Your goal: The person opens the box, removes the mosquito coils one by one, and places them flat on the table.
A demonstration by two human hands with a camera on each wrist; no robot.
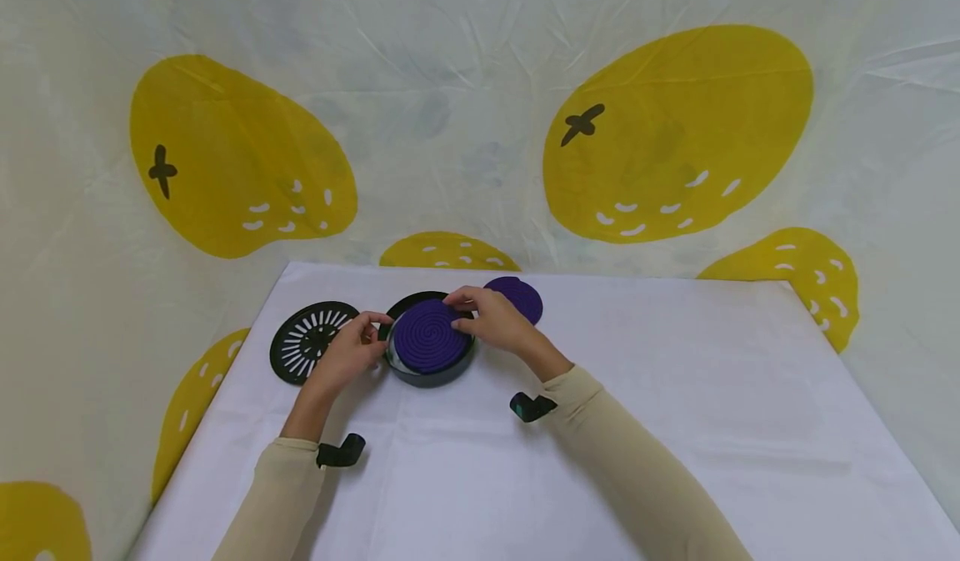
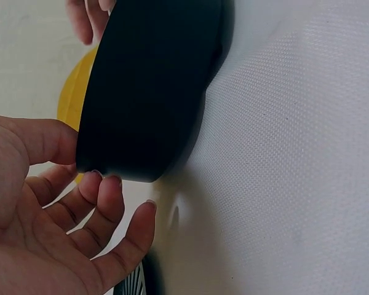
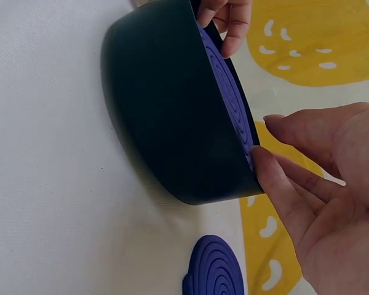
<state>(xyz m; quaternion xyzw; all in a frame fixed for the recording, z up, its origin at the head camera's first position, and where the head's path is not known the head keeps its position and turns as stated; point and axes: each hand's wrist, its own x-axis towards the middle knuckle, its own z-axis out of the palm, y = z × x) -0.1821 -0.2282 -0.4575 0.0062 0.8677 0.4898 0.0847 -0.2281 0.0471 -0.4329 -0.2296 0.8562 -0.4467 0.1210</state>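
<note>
A round, dark, shallow tin sits on the table with a purple mosquito coil lying in its mouth. In the head view a light crescent of the tin's inside shows left of the coil. My left hand grips the tin's left rim, fingertips against the dark outer wall in the left wrist view. At the right side is my right hand; one fingertip touches the coil's edge by the rim, while the thumb stands apart from it.
Left of the tin lies a black slotted lid, partly covered by my left hand. Another purple coil rests behind my right hand. A white cloth covers the table, and a curtain with yellow fruit prints hangs behind it.
</note>
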